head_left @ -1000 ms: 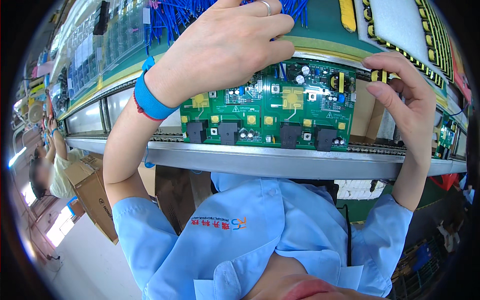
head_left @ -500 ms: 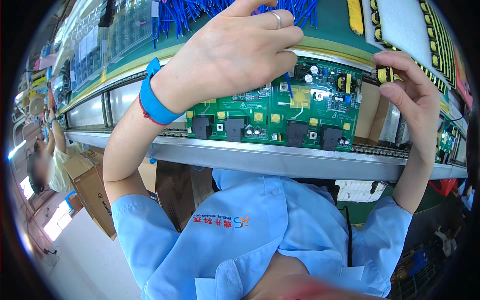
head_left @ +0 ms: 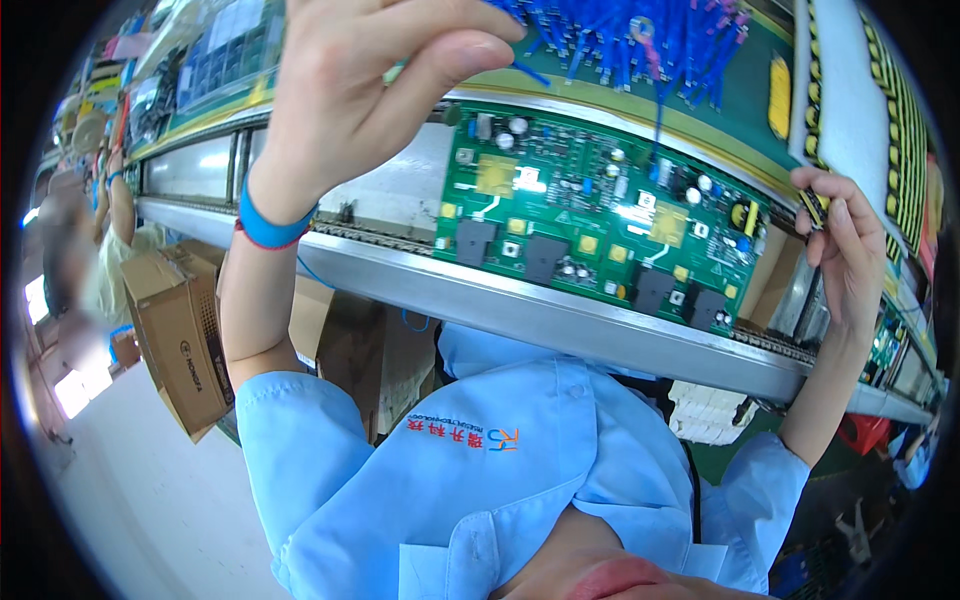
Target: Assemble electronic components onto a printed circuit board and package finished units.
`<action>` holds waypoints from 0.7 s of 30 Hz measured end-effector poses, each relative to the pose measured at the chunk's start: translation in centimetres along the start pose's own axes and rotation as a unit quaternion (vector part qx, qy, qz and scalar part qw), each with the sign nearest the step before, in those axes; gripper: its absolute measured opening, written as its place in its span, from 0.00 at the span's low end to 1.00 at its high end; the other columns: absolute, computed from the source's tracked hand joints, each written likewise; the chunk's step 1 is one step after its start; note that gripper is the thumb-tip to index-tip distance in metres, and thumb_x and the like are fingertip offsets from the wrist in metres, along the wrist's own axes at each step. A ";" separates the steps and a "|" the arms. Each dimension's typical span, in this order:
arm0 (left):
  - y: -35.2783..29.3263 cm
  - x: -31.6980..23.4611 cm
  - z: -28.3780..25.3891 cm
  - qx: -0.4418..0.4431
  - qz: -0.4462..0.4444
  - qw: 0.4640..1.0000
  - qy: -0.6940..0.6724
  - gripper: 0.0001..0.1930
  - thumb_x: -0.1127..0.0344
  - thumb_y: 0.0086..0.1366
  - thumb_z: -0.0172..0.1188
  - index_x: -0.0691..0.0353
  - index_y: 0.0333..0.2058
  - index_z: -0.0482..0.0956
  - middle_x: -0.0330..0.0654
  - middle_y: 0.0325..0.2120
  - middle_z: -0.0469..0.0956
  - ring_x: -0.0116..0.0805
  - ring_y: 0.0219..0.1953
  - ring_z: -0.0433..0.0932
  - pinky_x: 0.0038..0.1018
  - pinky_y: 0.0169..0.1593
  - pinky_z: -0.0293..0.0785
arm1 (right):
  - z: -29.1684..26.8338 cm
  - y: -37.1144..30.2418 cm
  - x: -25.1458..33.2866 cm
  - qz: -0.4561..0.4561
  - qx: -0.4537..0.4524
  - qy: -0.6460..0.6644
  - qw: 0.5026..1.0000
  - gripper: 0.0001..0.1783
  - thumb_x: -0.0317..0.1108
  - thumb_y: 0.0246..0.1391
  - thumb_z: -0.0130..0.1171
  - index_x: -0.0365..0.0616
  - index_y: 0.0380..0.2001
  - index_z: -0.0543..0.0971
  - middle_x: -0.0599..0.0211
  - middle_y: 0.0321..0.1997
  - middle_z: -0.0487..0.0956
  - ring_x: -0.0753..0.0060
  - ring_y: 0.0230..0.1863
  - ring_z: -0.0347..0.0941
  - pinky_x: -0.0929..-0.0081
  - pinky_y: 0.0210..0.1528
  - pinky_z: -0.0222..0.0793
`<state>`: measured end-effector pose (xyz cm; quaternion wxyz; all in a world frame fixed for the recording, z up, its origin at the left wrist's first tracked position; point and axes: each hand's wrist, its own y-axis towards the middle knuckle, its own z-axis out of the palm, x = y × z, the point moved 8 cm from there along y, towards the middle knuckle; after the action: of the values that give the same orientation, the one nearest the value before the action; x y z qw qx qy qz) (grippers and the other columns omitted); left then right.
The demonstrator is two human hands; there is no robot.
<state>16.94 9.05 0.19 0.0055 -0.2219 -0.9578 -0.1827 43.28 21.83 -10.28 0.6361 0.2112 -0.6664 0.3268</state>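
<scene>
My left hand (head_left: 370, 90) is raised over the left part of a pile of blue wires (head_left: 600, 45). Its thumb and index finger come together in a pinch at a blue wire (head_left: 532, 74), whose end sticks out below the thumb tip. My right hand (head_left: 845, 225), at the right end of the line, grips a small yellow-and-black transformer (head_left: 811, 207) between thumb and fingers. Between the hands lies a green circuit board (head_left: 570, 200) with black blocks, capacitors and yellow pads. One wire with a ring terminal (head_left: 642, 32) runs down to the board's upper edge; its lower end is too small to make out.
A metal rail (head_left: 540, 300) borders the conveyor in front of me. Behind the board are a yellow tool (head_left: 778, 95) and white foam (head_left: 850, 80) with rows of transformers. Cardboard boxes (head_left: 175, 330) stand at lower left. Another person's arm (head_left: 120, 200) shows at far left.
My left hand has left the board's upper edge and moved left and up, uncovering the ring-terminal wire. My right hand still holds the transformer, now turned. The whole view has shifted and tilted.
</scene>
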 end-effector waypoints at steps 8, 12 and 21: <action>-5.1 2.0 0.6 0.024 -0.127 0.987 -0.096 0.05 0.66 0.50 0.67 0.52 0.23 0.78 0.35 0.19 0.60 0.33 0.27 0.61 0.33 0.39 0.52 | 0.9 0.8 -0.3 0.016 0.013 -0.042 0.999 0.14 0.33 0.63 0.48 0.36 0.46 0.74 0.56 0.49 0.75 0.83 0.33 0.72 0.92 0.29 0.68; -5.4 2.1 1.6 0.034 -0.089 0.988 -0.119 0.07 0.68 0.49 0.65 0.54 0.22 0.73 0.37 0.22 0.60 0.35 0.29 0.63 0.34 0.41 0.53 | 2.0 0.4 0.5 0.018 0.011 -0.066 0.998 0.14 0.33 0.61 0.50 0.36 0.46 0.74 0.57 0.49 0.75 0.83 0.33 0.72 0.91 0.29 0.67; -4.9 1.3 2.0 0.048 -0.035 0.994 -0.093 0.07 0.70 0.49 0.62 0.57 0.21 0.71 0.39 0.22 0.60 0.36 0.31 0.64 0.36 0.43 0.55 | 4.5 0.0 1.7 0.004 0.031 -0.108 0.994 0.17 0.35 0.59 0.54 0.36 0.47 0.74 0.56 0.50 0.74 0.80 0.36 0.71 0.88 0.31 0.67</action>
<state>13.81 6.28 -3.25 -0.0797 -0.2033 -0.9690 -0.1156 39.88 18.89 -8.47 0.5519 0.2620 -0.7220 0.3249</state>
